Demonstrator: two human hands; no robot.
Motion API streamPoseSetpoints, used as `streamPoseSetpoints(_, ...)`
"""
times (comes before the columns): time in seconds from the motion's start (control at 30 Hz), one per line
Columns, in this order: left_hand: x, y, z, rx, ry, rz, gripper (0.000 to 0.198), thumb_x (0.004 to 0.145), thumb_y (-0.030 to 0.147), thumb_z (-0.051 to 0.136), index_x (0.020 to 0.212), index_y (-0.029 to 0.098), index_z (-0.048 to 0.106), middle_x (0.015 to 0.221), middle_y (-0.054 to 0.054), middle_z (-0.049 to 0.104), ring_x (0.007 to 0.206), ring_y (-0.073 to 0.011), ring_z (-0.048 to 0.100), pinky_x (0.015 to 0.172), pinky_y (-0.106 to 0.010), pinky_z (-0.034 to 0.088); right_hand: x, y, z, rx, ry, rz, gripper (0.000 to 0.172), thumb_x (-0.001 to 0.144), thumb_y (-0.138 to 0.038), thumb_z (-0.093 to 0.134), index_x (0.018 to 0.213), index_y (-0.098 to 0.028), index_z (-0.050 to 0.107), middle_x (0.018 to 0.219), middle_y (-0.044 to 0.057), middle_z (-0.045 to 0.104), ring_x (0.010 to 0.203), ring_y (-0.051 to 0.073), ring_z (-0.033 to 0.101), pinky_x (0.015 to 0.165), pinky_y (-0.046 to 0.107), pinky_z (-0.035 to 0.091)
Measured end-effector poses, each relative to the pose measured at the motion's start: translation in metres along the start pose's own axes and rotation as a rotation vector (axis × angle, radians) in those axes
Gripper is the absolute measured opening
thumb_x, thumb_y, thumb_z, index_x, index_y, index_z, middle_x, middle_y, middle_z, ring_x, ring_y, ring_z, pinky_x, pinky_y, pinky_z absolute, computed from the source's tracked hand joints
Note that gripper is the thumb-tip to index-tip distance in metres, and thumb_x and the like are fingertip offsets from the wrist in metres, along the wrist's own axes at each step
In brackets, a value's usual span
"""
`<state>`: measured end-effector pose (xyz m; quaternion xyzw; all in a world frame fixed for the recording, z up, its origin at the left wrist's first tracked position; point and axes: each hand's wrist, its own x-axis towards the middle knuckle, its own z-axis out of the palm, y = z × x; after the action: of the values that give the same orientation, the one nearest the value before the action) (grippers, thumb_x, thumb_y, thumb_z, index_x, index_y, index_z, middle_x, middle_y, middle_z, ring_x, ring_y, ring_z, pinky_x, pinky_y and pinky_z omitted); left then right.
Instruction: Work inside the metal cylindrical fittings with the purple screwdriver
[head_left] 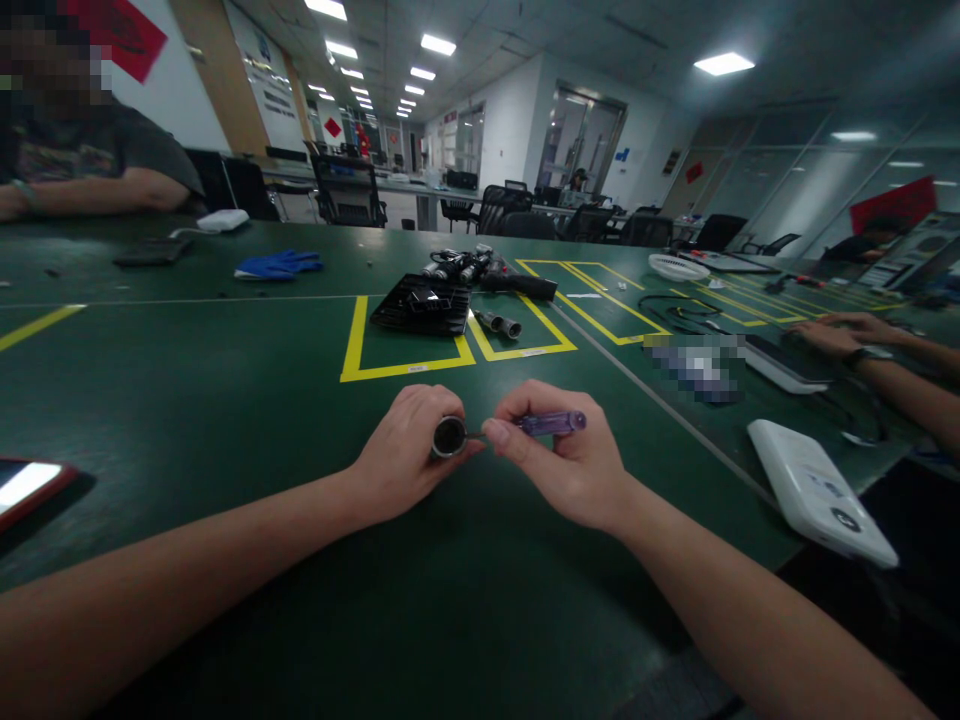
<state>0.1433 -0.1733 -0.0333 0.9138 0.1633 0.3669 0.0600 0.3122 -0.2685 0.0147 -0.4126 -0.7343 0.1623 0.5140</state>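
Observation:
My left hand [405,450] is closed around a small dark cylindrical part [448,437] with a metal rim, its open end facing me. My right hand [564,460] pinches a screwdriver with a clear purple handle [551,423]; its thin shaft points left into the side of the cylinder. Both hands hover just above the green table [225,400], close to its near edge.
Yellow tape boxes hold a black plastic tray [424,303], two loose cylinders [499,323] and a pile of similar parts [461,265]. A blue glove [277,265] lies at the far left, a phone [30,485] near left, a white device [821,492] right. Other people's arms rest at both sides.

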Motion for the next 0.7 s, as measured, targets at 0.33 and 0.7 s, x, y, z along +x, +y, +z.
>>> streamPoseSetpoints(0.33, 0.0013, 0.0006, 0.0001, 0.006, -0.010, 0.012, 0.015, 0.085, 0.032, 0.049, 0.088, 0.017, 0.048, 0.084, -0.006, 0.058, 0.078, -0.0197, 0.054, 0.072, -0.036, 0.045, 0.0007, 0.0013, 0.0025, -0.005, -0.015, -0.023, 0.010, 0.082, -0.021, 0.059, 0.073, -0.017, 0.058, 0.065, -0.002, 0.057, 0.058, 0.009, 0.051, 0.055, 0.023, 0.041)
streamPoseSetpoints(0.7, 0.0006, -0.0002, -0.0009, -0.008, -0.012, 0.010, 0.015, 0.085, 0.032, 0.049, 0.090, 0.017, 0.048, 0.086, -0.006, 0.058, 0.079, -0.0197, 0.054, 0.073, -0.036, 0.045, -0.0001, 0.0023, 0.0035, -0.070, -0.018, -0.048, 0.009, 0.082, -0.023, 0.060, 0.074, -0.018, 0.058, 0.067, -0.002, 0.060, 0.058, 0.009, 0.052, 0.055, 0.024, 0.041)
